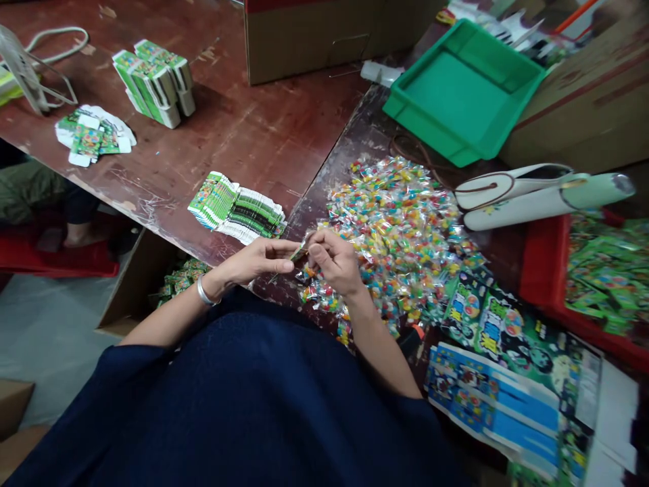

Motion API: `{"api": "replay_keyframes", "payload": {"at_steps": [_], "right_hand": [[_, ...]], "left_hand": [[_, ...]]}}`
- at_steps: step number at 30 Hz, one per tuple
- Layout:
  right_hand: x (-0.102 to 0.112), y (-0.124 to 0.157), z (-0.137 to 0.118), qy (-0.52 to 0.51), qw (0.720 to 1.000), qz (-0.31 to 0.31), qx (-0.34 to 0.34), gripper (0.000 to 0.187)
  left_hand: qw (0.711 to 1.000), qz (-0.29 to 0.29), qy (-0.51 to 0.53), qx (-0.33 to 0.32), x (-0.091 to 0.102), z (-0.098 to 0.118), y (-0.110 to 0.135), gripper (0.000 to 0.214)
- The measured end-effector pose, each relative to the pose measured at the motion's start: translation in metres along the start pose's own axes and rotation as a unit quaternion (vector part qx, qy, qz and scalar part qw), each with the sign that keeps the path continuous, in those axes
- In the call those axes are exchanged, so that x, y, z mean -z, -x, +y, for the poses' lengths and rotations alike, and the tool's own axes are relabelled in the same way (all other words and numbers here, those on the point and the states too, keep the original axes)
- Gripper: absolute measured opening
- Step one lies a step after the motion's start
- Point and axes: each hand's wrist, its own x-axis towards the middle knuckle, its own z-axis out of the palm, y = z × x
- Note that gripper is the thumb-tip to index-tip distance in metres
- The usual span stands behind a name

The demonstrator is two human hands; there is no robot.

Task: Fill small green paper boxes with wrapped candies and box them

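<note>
My left hand and my right hand meet just above the table's near edge, both pinched on a small flat green carton held between their fingertips. A silver bangle circles my left wrist. Right of my hands lies a wide heap of small clear candy packets with coloured sweets inside. To the left of my hands a fanned stack of flat green cartons rests on the brown table.
A green plastic tray sits at the back right beside cardboard boxes. Folded green boxes and loose flat cartons lie far left. A red bin of green cartons, a white bag and printed display sheets are right.
</note>
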Motion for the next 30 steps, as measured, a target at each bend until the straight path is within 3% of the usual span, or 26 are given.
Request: {"api": "replay_keyframes", "payload": {"at_steps": [2, 6, 11, 13, 17, 21, 26, 30], "right_hand": [[0.004, -0.002, -0.001, -0.002, 1.0, 0.018, -0.002, 0.043], [-0.008, 0.001, 0.005, -0.021, 0.987, 0.161, -0.01, 0.043], [-0.031, 0.007, 0.017, 0.008, 0.982, 0.181, -0.05, 0.03], [-0.034, 0.006, 0.018, 0.009, 0.975, 0.215, -0.046, 0.026], [-0.038, 0.003, 0.02, -0.012, 0.967, 0.256, -0.011, 0.043], [-0.043, 0.004, 0.028, 0.04, 0.955, 0.292, 0.041, 0.034], [-0.038, 0.002, 0.032, 0.092, 0.959, 0.256, 0.084, 0.017], [-0.033, -0.002, 0.027, 0.036, 0.968, 0.232, 0.084, 0.015]], "left_hand": [[1.0, 0.006, -0.001, 0.011, 0.0, -0.001, 0.0, 0.033], [0.994, 0.11, 0.027, 0.004, -0.002, -0.008, -0.004, 0.036], [0.969, 0.234, -0.02, -0.077, -0.013, -0.019, -0.01, 0.033], [0.955, 0.267, -0.041, -0.119, -0.017, -0.022, -0.008, 0.046], [0.96, 0.219, -0.095, -0.145, -0.02, -0.022, -0.002, 0.063], [0.969, 0.171, -0.107, -0.144, -0.013, -0.023, -0.002, 0.055], [0.982, 0.134, -0.079, -0.108, -0.005, -0.024, -0.005, 0.042], [0.981, 0.149, -0.062, -0.107, -0.005, -0.025, -0.007, 0.042]]}}
